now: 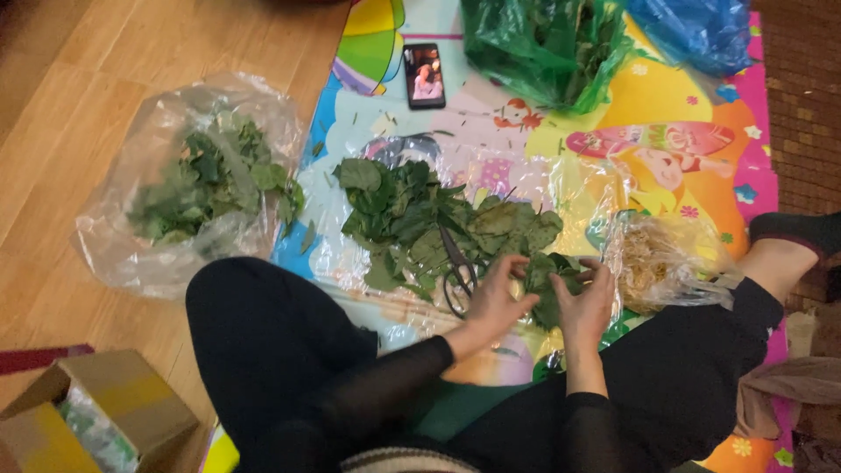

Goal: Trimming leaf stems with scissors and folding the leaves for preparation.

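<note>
Green leaf bunch point(547, 278) pinched between left hand point(492, 302) and right hand point(585, 308), both grips closed on it, partly hiding it; one pair of scissors point(457, 267) half buried beside.

lit phone screen point(424, 75), cardboard box point(96, 412)

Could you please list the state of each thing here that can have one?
Scissors: lying on the leaf pile, unheld.
Phone: screen lit.
Green bag: open.
Clear bag: open, leaves inside.
Cardboard box: flaps open.
Left hand, right hand: holding leaves.
</note>
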